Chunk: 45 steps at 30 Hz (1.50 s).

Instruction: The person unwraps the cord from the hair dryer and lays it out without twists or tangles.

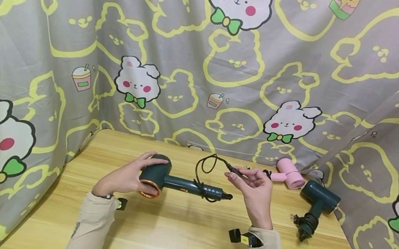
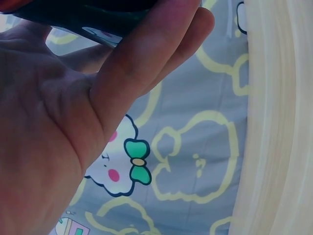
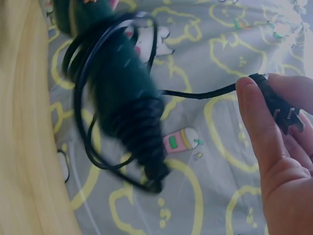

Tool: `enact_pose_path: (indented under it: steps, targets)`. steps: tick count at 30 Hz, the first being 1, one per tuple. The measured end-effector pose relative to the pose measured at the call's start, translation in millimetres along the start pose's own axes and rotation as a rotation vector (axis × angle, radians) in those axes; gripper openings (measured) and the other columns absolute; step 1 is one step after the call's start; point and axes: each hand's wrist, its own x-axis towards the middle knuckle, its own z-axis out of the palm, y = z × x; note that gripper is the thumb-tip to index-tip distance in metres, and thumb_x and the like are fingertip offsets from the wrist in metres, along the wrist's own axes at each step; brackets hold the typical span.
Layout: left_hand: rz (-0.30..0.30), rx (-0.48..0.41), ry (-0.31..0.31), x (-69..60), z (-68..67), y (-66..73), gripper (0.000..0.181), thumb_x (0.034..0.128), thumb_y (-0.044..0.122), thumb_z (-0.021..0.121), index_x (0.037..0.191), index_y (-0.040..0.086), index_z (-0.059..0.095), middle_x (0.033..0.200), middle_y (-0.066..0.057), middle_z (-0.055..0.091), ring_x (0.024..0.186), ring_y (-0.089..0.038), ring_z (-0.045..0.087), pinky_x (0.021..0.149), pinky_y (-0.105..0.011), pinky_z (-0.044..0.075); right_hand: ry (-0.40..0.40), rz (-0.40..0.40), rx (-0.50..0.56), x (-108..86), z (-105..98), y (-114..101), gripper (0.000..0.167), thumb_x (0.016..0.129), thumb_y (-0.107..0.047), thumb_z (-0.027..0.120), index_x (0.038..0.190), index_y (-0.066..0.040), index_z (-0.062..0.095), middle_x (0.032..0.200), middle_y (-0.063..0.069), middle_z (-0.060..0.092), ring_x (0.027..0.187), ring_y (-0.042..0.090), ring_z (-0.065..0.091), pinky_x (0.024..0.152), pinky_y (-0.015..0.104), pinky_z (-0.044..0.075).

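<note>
The dark-green hair dryer (image 1: 179, 183) is gripped by the left hand (image 1: 125, 176), apparently for steadiness, its pronged plug (image 3: 274, 103) pinched by the right hand (image 1: 257, 191).

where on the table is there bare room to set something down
Bare tabletop shows between the sleeves, nearer than the held green dryer, and between the left hand and the left curtain. It's crowded at far right, where a pink dryer and second green dryer sit close together.

The head view is bright, the wrist views dimmer (the handle (image 3: 126, 81) blurred).
</note>
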Motion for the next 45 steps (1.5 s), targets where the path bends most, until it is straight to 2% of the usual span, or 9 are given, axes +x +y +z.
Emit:
enact_pose_path:
  steps: [3,11,15,21,26,30,37,45]
  targets:
    - [-0.001,0.003,-0.004,0.5,0.4,0.0,0.087,0.0719,0.046,0.094,0.148,0.037,0.053,0.168,-0.011,0.024,0.13,-0.04,0.054,0.098,-0.049,0.05,-0.019,-0.023,0.02,-2.5,3,-6,0.019,0.089,0.01,0.074,0.102,0.0,0.065,0.109,0.006,0.078,0.094,0.025,0.08,0.088,0.041,0.061]
    - [0.007,0.005,-0.004,0.1,0.2,-0.9,0.087,0.0733,0.044,0.093,0.15,0.034,0.052,0.168,-0.016,0.024,0.132,-0.046,0.052,0.099,-0.055,0.05,-0.064,-0.035,0.006,-10.0,13,-22,0.02,0.088,0.009,0.075,0.101,-0.002,0.064,0.111,0.007,0.078,0.095,0.028,0.079,0.088,0.043,0.061]
    - [0.002,0.003,0.001,0.8,0.5,-1.7,0.088,0.0724,0.045,0.094,0.149,0.035,0.053,0.168,-0.014,0.024,0.132,-0.045,0.052,0.099,-0.054,0.05,-0.107,-0.06,0.03,-14.3,18,-32,0.02,0.088,0.01,0.074,0.1,-0.004,0.064,0.113,0.008,0.078,0.097,0.029,0.079,0.089,0.046,0.06]
    - [0.015,0.018,0.007,1.6,0.3,-2.3,0.088,0.0722,0.045,0.094,0.149,0.034,0.053,0.167,-0.015,0.025,0.131,-0.044,0.053,0.098,-0.055,0.05,-0.17,-0.135,0.06,-20.8,22,-44,0.021,0.089,0.018,0.067,0.102,0.001,0.064,0.114,0.012,0.077,0.097,0.03,0.079,0.087,0.046,0.06]
    - [0.035,0.016,0.014,1.2,-0.2,-2.8,0.088,0.0725,0.044,0.094,0.15,0.03,0.054,0.166,-0.017,0.026,0.132,-0.046,0.052,0.099,-0.057,0.05,-0.177,-0.14,0.042,-25.8,24,-53,0.023,0.088,0.019,0.068,0.099,-0.001,0.063,0.114,0.011,0.078,0.095,0.029,0.079,0.085,0.043,0.061]
    - [0.028,0.013,0.016,1.0,-0.6,-2.7,0.088,0.0728,0.043,0.094,0.15,0.03,0.054,0.166,-0.017,0.026,0.132,-0.046,0.051,0.098,-0.055,0.05,-0.195,-0.145,0.03,-29.6,25,-59,0.027,0.087,0.019,0.068,0.098,-0.005,0.063,0.114,0.008,0.078,0.093,0.027,0.08,0.083,0.042,0.062]
    - [0.016,0.014,0.019,0.4,-1.5,-2.8,0.088,0.0738,0.042,0.094,0.15,0.03,0.053,0.167,-0.017,0.024,0.131,-0.047,0.052,0.097,-0.054,0.051,-0.294,-0.225,0.08,-33.5,24,-66,0.028,0.085,0.026,0.063,0.101,0.003,0.061,0.114,0.013,0.077,0.093,0.029,0.079,0.079,0.047,0.062]
    - [-0.005,0.005,0.02,0.4,-2.2,-2.7,0.089,0.0723,0.041,0.095,0.15,0.035,0.052,0.167,-0.013,0.025,0.13,-0.043,0.053,0.098,-0.051,0.05,-0.341,-0.229,0.087,-34.9,23,-72,0.03,0.086,0.026,0.063,0.102,0.0,0.063,0.113,0.012,0.077,0.094,0.025,0.079,0.078,0.04,0.063]
